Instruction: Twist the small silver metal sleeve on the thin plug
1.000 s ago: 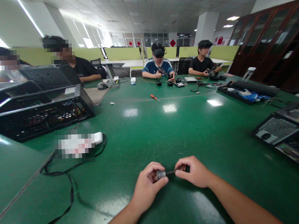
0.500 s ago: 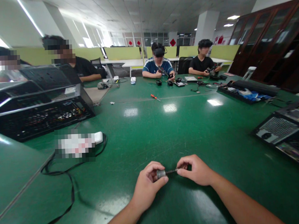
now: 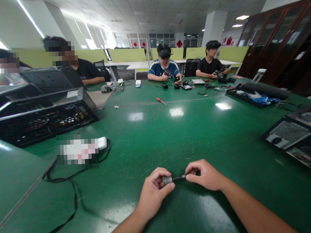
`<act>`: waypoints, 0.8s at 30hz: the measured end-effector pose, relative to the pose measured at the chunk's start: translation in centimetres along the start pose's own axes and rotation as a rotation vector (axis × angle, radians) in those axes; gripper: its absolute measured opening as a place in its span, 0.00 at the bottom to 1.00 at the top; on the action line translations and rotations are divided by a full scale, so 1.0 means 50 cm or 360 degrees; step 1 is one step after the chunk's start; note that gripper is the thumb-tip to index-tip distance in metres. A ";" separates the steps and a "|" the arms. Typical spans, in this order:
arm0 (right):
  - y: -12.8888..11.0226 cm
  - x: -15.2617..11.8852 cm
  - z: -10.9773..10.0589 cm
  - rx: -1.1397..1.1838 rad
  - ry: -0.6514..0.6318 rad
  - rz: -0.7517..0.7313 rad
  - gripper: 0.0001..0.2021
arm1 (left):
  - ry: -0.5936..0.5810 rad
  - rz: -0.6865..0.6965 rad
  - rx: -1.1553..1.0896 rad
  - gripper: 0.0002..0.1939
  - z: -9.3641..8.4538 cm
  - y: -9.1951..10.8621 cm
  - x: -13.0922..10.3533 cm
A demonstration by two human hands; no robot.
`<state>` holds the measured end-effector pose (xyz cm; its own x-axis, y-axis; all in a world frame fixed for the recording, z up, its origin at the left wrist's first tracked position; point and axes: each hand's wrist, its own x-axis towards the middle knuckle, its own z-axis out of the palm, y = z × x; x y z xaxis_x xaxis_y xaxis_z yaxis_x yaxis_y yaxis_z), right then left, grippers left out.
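Over the front of the green table, my left hand (image 3: 152, 192) is closed around a short grey metal cylinder (image 3: 168, 180), thumb below and fingers above. A thin dark shaft (image 3: 177, 178) sticks out of the cylinder to the right, with a small lighter metal tip. At that tip my right hand (image 3: 203, 176) is closed in a pinch, its thumb and fingertips against the end of the shaft. Its curled fingers hide whatever lies behind the tip.
An opened computer case (image 3: 42, 118) stands at the left, another (image 3: 295, 134) at the right. A white charger (image 3: 102, 143) and black cable lie left. Farther back are an orange screwdriver (image 3: 160, 100) and a black tray (image 3: 257, 95). Several people sit around the table.
My right hand has shifted slightly up and right along the shaft, so more of its light tip shows. My left hand and the cylinder stay put.
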<state>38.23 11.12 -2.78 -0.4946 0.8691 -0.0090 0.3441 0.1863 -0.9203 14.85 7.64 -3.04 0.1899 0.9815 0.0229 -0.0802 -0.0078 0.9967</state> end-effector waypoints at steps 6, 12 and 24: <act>0.001 -0.003 -0.003 -0.0009 -0.0012 0.0019 0.07 | 0.0001 0.0004 -0.0014 0.10 0.001 0.001 0.000; 0.002 -0.005 -0.007 0.0004 -0.0021 0.0034 0.07 | 0.0020 -0.0002 -0.0003 0.10 0.005 0.010 -0.002; -0.005 -0.007 -0.010 -0.0016 -0.0032 0.0039 0.08 | 0.0042 0.0004 0.0024 0.10 0.005 0.009 -0.003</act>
<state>38.73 10.98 -2.35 -0.5016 0.8642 -0.0394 0.3641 0.1696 -0.9158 15.06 7.43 -2.58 0.1636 0.9862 0.0238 -0.0662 -0.0131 0.9977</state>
